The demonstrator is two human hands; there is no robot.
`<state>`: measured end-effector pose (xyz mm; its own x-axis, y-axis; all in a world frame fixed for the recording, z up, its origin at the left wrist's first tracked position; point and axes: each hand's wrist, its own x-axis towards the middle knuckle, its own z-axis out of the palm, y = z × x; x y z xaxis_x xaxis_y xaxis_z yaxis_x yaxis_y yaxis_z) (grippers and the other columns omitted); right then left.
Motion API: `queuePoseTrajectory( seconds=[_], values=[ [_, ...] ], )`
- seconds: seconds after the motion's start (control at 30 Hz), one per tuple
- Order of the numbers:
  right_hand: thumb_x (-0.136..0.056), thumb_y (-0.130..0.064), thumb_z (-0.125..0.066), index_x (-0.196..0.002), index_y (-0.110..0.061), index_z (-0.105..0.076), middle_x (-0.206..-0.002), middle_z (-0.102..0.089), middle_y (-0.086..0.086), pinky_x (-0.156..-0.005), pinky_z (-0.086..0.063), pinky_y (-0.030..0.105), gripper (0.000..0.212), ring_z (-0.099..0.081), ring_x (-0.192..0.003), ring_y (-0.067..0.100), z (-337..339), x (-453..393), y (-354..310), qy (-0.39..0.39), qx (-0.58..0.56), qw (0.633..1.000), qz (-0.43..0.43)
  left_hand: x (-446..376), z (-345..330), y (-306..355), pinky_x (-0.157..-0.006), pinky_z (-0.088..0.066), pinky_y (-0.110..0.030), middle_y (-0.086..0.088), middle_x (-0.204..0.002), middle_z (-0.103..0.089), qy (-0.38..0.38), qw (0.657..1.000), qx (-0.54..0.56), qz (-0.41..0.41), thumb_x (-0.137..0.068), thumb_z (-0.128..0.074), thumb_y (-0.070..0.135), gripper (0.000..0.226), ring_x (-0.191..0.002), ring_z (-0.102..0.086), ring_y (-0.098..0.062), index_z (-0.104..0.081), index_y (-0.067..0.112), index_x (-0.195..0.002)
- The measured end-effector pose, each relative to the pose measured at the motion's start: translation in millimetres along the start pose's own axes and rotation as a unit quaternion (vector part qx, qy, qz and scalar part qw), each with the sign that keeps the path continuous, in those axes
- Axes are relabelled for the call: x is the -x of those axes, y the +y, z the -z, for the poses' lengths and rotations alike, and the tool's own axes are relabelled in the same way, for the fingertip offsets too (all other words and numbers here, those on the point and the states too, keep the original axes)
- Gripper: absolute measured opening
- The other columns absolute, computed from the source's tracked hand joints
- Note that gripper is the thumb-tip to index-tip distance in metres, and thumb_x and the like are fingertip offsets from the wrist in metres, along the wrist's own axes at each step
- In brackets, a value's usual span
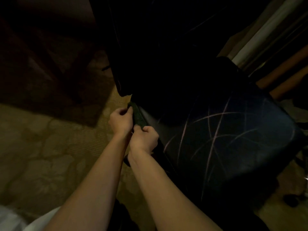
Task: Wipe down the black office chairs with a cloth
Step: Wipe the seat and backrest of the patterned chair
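Both hands (131, 127) seemingly grip cloth (139, 117) against chair (225, 139).

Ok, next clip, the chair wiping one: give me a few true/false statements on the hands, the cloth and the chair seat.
1. Both hands hold the cloth. True: the left hand grips its far end and the right hand its near end.
2. The cloth is spread over the middle of the seat. False: it lies along the left edge of the chair seat, stretched between the hands.
3. The seat shows pale scratch-like lines. True.
4. The cloth is bright white. False: it looks dark green.
5. The right hand lies flat and open on the seat. False: its fingers are curled at the cloth.
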<state>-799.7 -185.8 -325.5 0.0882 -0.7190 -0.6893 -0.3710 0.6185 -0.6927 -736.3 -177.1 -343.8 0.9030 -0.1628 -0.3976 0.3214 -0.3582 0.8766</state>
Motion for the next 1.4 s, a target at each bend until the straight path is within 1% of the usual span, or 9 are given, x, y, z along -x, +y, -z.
queuePoseTrajectory(
  seconds=[0.2,0.33,0.5,0.7,0.8,0.93,1.03,1.2,1.4],
  values=[
    [-0.088,-0.021,-0.067,-0.093,-0.014,-0.067,-0.096,-0.068,0.006,-0.082,-0.058,0.041,0.009,-0.066,-0.089,0.022,29.6,11.2,22.1,0.005,0.009,1.000,-0.009,34.0,-8.1,-16.7,-0.087,-0.052,-0.040,-0.009,-0.098,-0.072,-0.001,1.000,0.007,0.025,-0.093,-0.064,0.022,0.018,-0.094,-0.065,-0.024,-0.074,0.009,-0.101],
    [-0.087,-0.018,-0.068,-0.099,-0.013,-0.068,-0.097,-0.068,0.004,-0.082,-0.059,0.038,0.013,-0.067,-0.088,0.017,69.8,17.1,38.9,0.006,0.010,0.999,-0.031,70.2,-12.8,-34.0,-0.080,-0.052,-0.039,-0.008,-0.086,-0.072,-0.001,0.998,0.044,0.045,-0.093,-0.063,0.018,0.014,-0.083,-0.066,-0.024,-0.073,0.017,-0.083],
    [-0.088,-0.014,-0.067,-0.087,-0.013,-0.067,-0.085,-0.069,0.005,-0.075,-0.058,0.034,0.002,-0.067,-0.079,0.016,114.0,29.1,63.5,0.030,0.021,0.999,-0.034,112.1,-22.6,-55.9,-0.083,-0.056,-0.044,-0.007,-0.085,-0.073,0.012,0.997,0.045,0.060,-0.092,-0.065,0.019,0.015,-0.083,-0.068,-0.023,-0.076,0.009,-0.093],
    [-0.085,-0.012,-0.069,-0.086,-0.015,-0.066,-0.088,-0.072,0.008,-0.073,-0.060,0.036,0.005,-0.070,-0.078,0.016,91.9,15.8,54.3,-0.002,-0.011,1.000,-0.015,87.8,-18.5,-44.4,-0.081,-0.057,-0.047,-0.002,-0.079,-0.072,0.059,0.995,0.065,0.048,-0.089,-0.067,0.018,0.013,-0.080,-0.069,-0.023,-0.075,0.020,-0.078],
    [-0.084,-0.014,-0.070,-0.074,-0.020,-0.062,-0.085,-0.071,0.008,-0.070,-0.059,0.035,0.015,-0.068,-0.074,0.018,76.2,9.7,39.9,0.012,0.005,1.000,0.013,71.3,-15.5,-27.4,-0.086,-0.055,-0.046,-0.008,-0.088,-0.073,0.079,0.995,0.062,0.027,-0.089,-0.068,0.017,0.010,-0.087,-0.068,-0.025,-0.076,0.011,-0.090],
    [-0.088,-0.015,-0.066,-0.090,-0.018,-0.063,-0.093,-0.065,0.004,-0.074,-0.058,0.035,0.005,-0.065,-0.081,0.017,82.1,14.2,39.6,0.025,0.019,0.999,-0.013,81.1,-20.0,-29.4,-0.092,-0.053,-0.041,-0.004,-0.091,-0.068,0.043,0.990,0.112,0.073,-0.090,-0.067,0.015,0.004,-0.098,-0.065,-0.026,-0.069,0.016,-0.086],
    [-0.088,-0.015,-0.066,-0.095,-0.013,-0.063,-0.095,-0.065,0.005,-0.065,-0.053,0.026,0.008,-0.062,-0.080,0.015,105.1,19.5,59.7,0.048,0.041,0.998,-0.007,102.0,-26.3,-47.2,-0.092,-0.053,-0.045,-0.005,-0.090,-0.068,0.023,0.984,0.132,0.114,-0.087,-0.070,0.017,0.010,-0.095,-0.066,-0.027,-0.064,0.020,-0.080],
    [-0.086,-0.014,-0.067,-0.096,-0.010,-0.065,-0.095,-0.067,0.008,-0.080,-0.057,0.038,0.011,-0.065,-0.087,0.022,141.7,30.1,84.3,0.061,0.038,0.997,-0.016,139.7,-32.6,-61.6,-0.091,-0.054,-0.047,-0.007,-0.090,-0.069,0.039,0.982,0.118,0.141,-0.085,-0.072,0.015,0.011,-0.091,-0.066,-0.025,-0.064,0.020,-0.079],
    [-0.087,-0.023,-0.068,-0.102,-0.015,-0.065,-0.098,-0.068,0.008,-0.075,-0.059,0.039,0.017,-0.067,-0.080,0.018,189.5,33.3,120.5,0.059,0.041,0.995,-0.063,188.1,-37.2,-76.7,-0.084,-0.056,-0.038,-0.007,-0.093,-0.068,0.019,0.987,0.096,0.125,-0.087,-0.069,0.009,0.009,-0.088,-0.065,-0.021,-0.064,0.016,-0.083]
  ],
)
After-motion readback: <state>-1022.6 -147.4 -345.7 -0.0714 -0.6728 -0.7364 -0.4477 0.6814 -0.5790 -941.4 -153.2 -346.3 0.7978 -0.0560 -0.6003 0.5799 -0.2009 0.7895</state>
